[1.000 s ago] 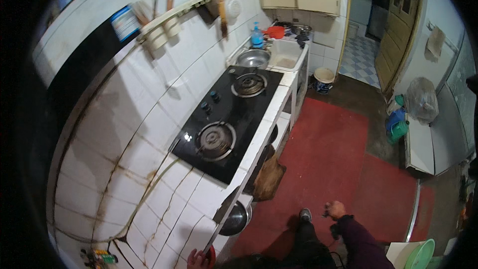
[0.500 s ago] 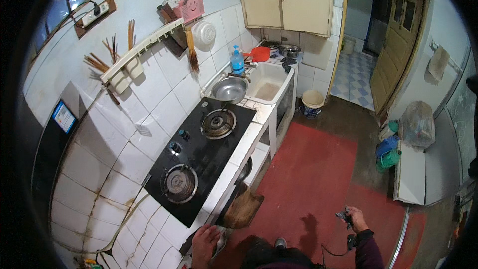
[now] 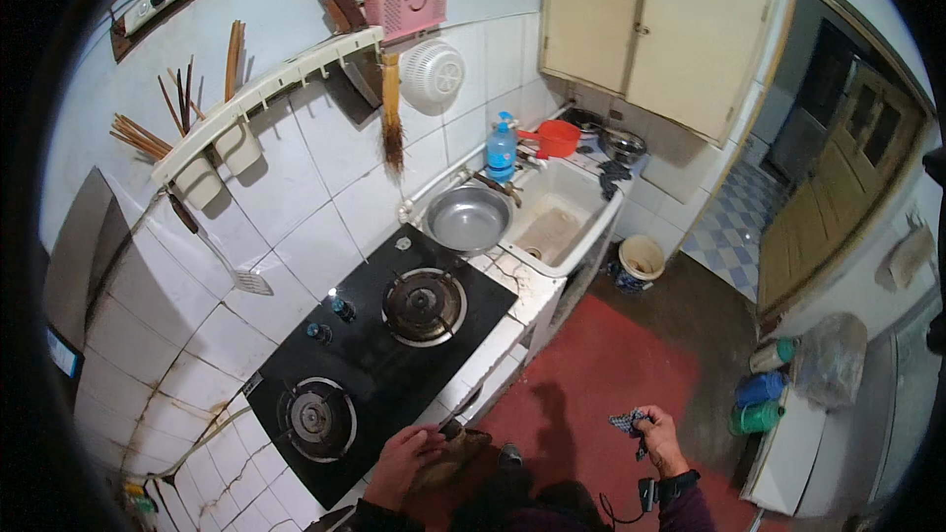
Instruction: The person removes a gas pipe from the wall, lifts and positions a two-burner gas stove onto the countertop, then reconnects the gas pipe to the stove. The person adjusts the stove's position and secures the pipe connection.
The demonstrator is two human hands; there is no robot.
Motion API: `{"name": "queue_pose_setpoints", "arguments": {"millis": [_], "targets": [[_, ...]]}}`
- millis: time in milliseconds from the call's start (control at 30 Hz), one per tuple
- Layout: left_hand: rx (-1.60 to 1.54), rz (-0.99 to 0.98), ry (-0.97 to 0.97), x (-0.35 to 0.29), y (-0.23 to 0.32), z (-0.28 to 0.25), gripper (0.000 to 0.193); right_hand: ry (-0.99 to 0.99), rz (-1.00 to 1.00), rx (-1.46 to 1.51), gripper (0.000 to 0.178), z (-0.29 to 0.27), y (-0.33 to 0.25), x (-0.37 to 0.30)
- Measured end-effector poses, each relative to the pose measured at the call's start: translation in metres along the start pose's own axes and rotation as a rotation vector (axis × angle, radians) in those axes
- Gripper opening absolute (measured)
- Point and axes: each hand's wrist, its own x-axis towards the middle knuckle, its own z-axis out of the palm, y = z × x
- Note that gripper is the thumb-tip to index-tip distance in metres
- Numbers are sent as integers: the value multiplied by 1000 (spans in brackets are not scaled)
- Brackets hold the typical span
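Note:
My right hand [image 3: 662, 439] is closed on a small crumpled grey patterned cloth [image 3: 625, 422], out over the red floor covering. A dark band and a small black device with a cable are at that wrist. My left hand [image 3: 406, 461] is over the counter's front edge, beside the black two-burner gas stove [image 3: 389, 374]. Its fingers are loosely stretched out, and I see nothing held in them. Below and right of that hand a brown board [image 3: 455, 458] shows in part. A small dark thing by the fingertips is too unclear to name.
Beyond the stove stand a metal basin [image 3: 468, 219], a white sink [image 3: 581, 199], a blue pump bottle [image 3: 502, 153] and a red plastic scoop [image 3: 558, 138]. A bucket [image 3: 641, 258] is on the floor. Jugs [image 3: 757, 418] stand on the right, by a low white cabinet [image 3: 788, 473].
The view has turned leftward and moved closer to the stove and sink. My left hand is now higher beside the stove. The right hand still holds the cloth and appears further left.

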Motion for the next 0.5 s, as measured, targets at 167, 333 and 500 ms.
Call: {"name": "queue_pose_setpoints", "arguments": {"millis": [167, 333, 500], "targets": [[73, 31, 8, 14, 44, 23, 40, -67, -197, -59, 15, 32, -48, 91], [-150, 168, 313, 7, 29, 10, 31, -241, -253, -129, 21, 78, -86, 195], [-430, 253, 647, -22, -16, 26, 27, -354, -584, -371, 29, 165, -94, 320]]}}
